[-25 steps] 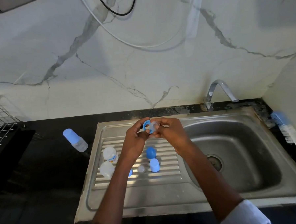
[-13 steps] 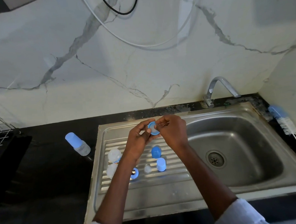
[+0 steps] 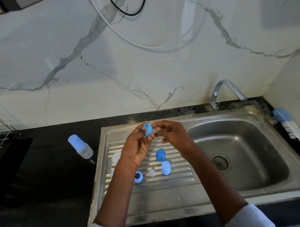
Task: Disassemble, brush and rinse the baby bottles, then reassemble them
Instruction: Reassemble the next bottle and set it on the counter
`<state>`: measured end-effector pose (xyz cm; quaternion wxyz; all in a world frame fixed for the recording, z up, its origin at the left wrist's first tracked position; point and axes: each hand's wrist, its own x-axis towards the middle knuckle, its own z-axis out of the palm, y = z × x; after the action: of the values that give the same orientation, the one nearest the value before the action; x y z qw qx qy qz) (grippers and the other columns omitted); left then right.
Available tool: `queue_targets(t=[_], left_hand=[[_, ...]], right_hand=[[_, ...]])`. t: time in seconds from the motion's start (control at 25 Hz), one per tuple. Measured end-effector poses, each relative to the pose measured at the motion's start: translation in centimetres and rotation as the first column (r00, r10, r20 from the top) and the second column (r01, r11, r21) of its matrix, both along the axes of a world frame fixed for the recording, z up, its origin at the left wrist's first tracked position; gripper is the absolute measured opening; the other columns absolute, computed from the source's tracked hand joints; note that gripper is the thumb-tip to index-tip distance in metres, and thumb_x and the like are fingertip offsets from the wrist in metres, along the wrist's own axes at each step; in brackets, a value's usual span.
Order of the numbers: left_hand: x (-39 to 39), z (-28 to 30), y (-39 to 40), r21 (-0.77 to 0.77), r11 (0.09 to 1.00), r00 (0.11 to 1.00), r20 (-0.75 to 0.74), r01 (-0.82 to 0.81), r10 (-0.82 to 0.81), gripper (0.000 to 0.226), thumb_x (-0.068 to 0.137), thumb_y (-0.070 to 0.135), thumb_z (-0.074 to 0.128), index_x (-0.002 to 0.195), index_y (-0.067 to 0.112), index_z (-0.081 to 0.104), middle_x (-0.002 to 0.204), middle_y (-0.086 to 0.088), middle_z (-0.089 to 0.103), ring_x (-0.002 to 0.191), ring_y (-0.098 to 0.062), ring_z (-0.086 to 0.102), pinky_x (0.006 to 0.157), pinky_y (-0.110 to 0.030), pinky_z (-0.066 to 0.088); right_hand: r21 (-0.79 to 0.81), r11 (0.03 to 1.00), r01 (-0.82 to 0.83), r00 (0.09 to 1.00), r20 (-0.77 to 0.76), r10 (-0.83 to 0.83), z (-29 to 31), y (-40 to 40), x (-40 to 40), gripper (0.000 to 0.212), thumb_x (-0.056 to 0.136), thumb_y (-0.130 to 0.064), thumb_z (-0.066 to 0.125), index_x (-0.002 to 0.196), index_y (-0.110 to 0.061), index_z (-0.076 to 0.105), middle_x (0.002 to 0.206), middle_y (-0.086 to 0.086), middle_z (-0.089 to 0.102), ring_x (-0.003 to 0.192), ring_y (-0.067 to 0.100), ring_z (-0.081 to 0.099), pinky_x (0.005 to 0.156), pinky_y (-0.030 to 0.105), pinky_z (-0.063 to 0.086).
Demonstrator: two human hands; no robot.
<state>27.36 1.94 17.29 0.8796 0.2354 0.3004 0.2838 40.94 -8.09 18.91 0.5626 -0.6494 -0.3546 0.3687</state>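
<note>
A blue screw ring (image 3: 147, 130) is held above the ribbed draining board (image 3: 176, 190) of the steel sink (image 3: 243, 160), gripped at its edge by the fingers and thumb of the left hand (image 3: 138, 145). A clear teat (image 3: 153, 130) sits in the ring's opening and is pinched by the thumb and forefinger of the right hand (image 3: 173, 138), so the two hands are brought together at the ring.

On the draining board below, a dark blue cap (image 3: 160, 154) and a pale blue cap (image 3: 165, 167) are set just beside each other, with a second clear teat (image 3: 152, 172) and a second blue ring (image 3: 138, 176) near them. Two clear bottle bodies (image 3: 116, 157) are partly hidden by the left forearm.

An assembled bottle (image 3: 80, 146) with a pale blue cap is lying on the dark surface (image 3: 45, 179) left of the sink. A bottle brush (image 3: 288, 123) is laid at the far right edge, and a tap (image 3: 226, 92) is mounted behind the basin.
</note>
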Motion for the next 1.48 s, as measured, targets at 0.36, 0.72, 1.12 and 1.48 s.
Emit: queue_targets(t=[0.36,0.72,1.12,1.48], left_hand=[[0.4,-0.7,-0.5,0.131,0.988,0.969,-0.244,0.077,-0.043,0.03,0.104,0.03,0.059,0.111,0.003,0.07,0.1,-0.017,0.077,0.089,-0.028,0.078,0.074,-0.035,0.064],[0.6,-0.4,-0.6,0.434,0.9,0.96,-0.266,0.04,0.085,0.025,0.093,0.023,0.075,0.102,0.0,0.079,0.104,-0.022,0.076,0.098,-0.031,0.075,0.09,-0.041,0.062],[0.1,-0.5,0.5,0.416,0.905,0.95,-0.308,0.094,0.042,0.04,0.081,0.046,0.081,0.097,0.01,0.082,0.095,-0.017,0.073,0.086,-0.022,0.069,0.077,-0.03,0.059],[0.7,-0.7,-0.1,0.598,0.791,0.968,-0.25,0.129,0.031,0.025,0.094,0.024,0.071,0.111,0.005,0.077,0.106,-0.014,0.078,0.103,-0.033,0.074,0.086,-0.031,0.059]], right_hand=[[0.055,0.97,0.237,0.9,0.364,-0.24,0.0,0.7,-0.8,0.014,0.086,-0.009,0.075,0.094,-0.019,0.081,0.087,-0.009,0.075,0.08,0.007,0.071,0.079,0.027,0.059],[0.091,0.97,0.223,0.844,0.48,-0.239,0.9,0.9,-0.7,0.02,0.089,-0.009,0.07,0.093,-0.025,0.081,0.086,-0.012,0.074,0.079,0.006,0.069,0.076,0.031,0.058],[0.07,0.991,0.114,0.901,0.413,-0.133,1.2,0.8,-0.5,0.022,0.082,-0.005,0.083,0.098,-0.019,0.078,0.088,-0.012,0.073,0.078,0.003,0.069,0.072,0.013,0.053],[0.052,0.953,0.3,0.84,0.459,-0.289,1.3,0.9,-1.1,0.011,0.091,-0.011,0.073,0.081,-0.016,0.072,0.072,-0.009,0.069,0.07,0.007,0.065,0.064,0.021,0.052]])
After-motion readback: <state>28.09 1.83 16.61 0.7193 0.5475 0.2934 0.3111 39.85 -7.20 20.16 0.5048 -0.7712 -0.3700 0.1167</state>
